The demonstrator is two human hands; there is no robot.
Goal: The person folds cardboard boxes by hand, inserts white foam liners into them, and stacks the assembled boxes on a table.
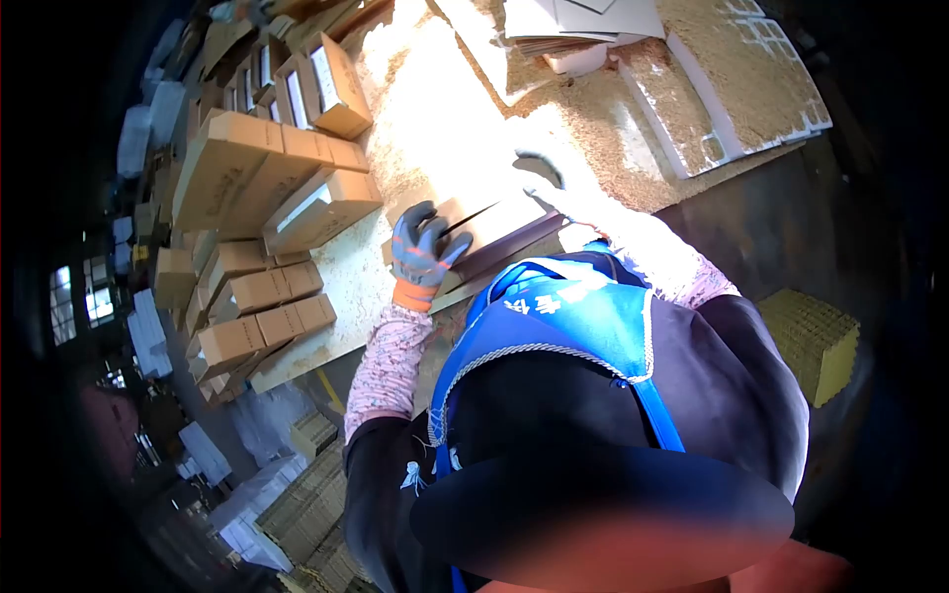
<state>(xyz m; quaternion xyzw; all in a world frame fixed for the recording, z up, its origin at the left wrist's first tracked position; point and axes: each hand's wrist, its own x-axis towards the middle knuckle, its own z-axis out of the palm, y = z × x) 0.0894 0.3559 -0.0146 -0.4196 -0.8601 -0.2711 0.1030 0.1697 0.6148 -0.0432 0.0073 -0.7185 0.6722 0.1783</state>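
My left hand, in a grey and orange glove, rests at the left end of a cardboard box near the table's front edge. Its fingers are spread, with the fingertips on the cardboard. A dark slit runs across the box beside them. My right hand is at the box's right end, in strong glare. A dark curved part of its glove shows, but the fingers are mostly washed out, and whether they hold anything cannot be made out.
Brown cartons stand stacked on the left of the table. Flat white sheets lie at the back. Dust-covered boards are at the back right. A yellowish bundle sits on the floor at the right.
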